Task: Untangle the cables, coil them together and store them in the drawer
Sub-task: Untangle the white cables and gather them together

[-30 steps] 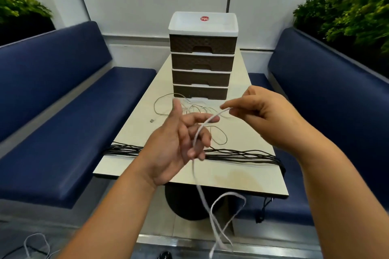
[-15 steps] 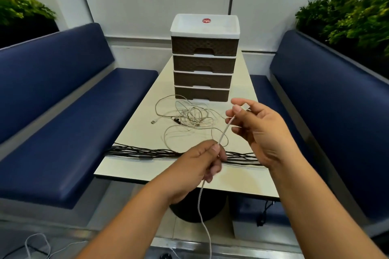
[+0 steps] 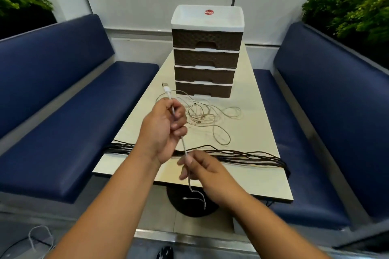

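Gripped in both hands, a white cable [image 3: 182, 141] runs taut across the frame's centre. Left hand [image 3: 163, 130], the higher one, curls its fingers round the cable just below the USB plug [image 3: 166, 88], which sticks up past the fist. Right hand [image 3: 202, 169], lower and right of it, pinches the cable between thumb and forefinger; the free end dangles below the table [image 3: 263, 181] edge. A tangle [image 3: 206, 115] of pale cables lies mid-table, right of the left hand. Black cables [image 3: 242, 155] stretch across the near table. Drawers [image 3: 207, 54], all closed, stand at upper centre.
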`<action>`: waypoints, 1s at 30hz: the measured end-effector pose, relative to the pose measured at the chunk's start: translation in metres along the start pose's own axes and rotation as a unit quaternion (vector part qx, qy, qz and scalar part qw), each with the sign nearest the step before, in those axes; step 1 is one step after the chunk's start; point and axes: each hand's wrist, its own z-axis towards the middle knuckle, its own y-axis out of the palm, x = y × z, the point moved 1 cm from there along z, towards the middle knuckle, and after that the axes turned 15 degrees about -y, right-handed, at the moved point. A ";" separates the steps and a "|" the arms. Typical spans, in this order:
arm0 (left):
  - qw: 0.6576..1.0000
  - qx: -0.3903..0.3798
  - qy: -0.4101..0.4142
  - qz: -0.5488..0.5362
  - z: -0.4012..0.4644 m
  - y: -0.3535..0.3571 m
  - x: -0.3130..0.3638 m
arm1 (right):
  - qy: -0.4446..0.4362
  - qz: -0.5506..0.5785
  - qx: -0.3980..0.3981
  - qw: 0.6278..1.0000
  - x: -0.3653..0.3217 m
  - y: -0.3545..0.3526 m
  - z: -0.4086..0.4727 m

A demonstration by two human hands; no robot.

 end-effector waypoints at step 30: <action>0.993 0.074 -0.076 0.045 0.124 -0.120 0.075 | 0.020 -0.563 -0.283 0.776 0.110 -0.015 0.247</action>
